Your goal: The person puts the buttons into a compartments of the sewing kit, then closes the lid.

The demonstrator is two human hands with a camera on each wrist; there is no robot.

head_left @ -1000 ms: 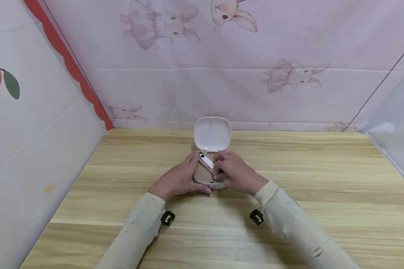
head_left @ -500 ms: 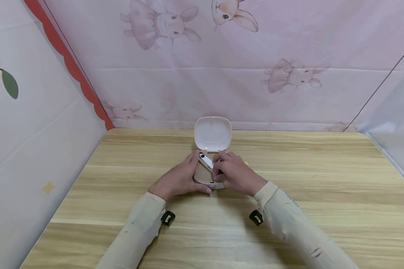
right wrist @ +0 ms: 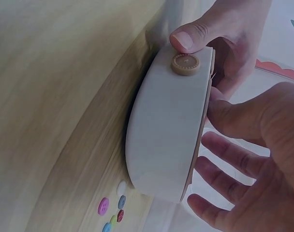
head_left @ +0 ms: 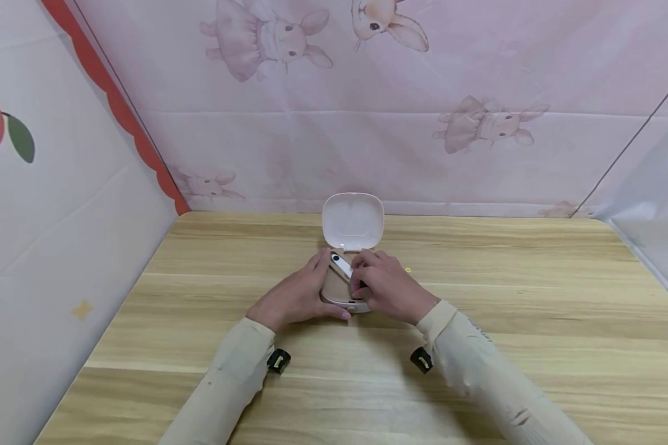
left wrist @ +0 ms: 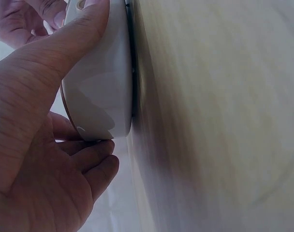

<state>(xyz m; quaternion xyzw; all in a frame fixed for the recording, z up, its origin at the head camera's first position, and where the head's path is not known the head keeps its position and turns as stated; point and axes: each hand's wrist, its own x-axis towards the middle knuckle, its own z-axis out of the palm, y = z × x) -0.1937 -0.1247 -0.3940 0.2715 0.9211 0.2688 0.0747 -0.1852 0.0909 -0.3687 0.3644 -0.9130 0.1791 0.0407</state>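
Note:
A small white box (right wrist: 166, 121) with a tan button-shaped clasp (right wrist: 185, 63) stands on the table. Its lid (head_left: 353, 221) is raised at the back. Around the box's left side my left hand (head_left: 295, 293) grips it, with the thumb along the front. Inside, on a tan insert (head_left: 336, 287), lies a slim white tool (head_left: 342, 266) with a black dot at one end; its kind is unclear. My right hand (head_left: 386, 284) is over the box's right part, fingers bent down at the insert beside the tool. The hand itself hides what its fingertips touch.
Several coloured buttons, among them a pink button (right wrist: 103, 206) and a grey-blue button (right wrist: 122, 202), lie on the wooden table (head_left: 228, 389) right of the box. A yellow button (head_left: 408, 269) shows past the right hand. Printed cloth (head_left: 312, 154) hangs behind.
The right hand has shifted very slightly left over the box, and the yellow button shows more fully. The left hand, box and white tool look unchanged.

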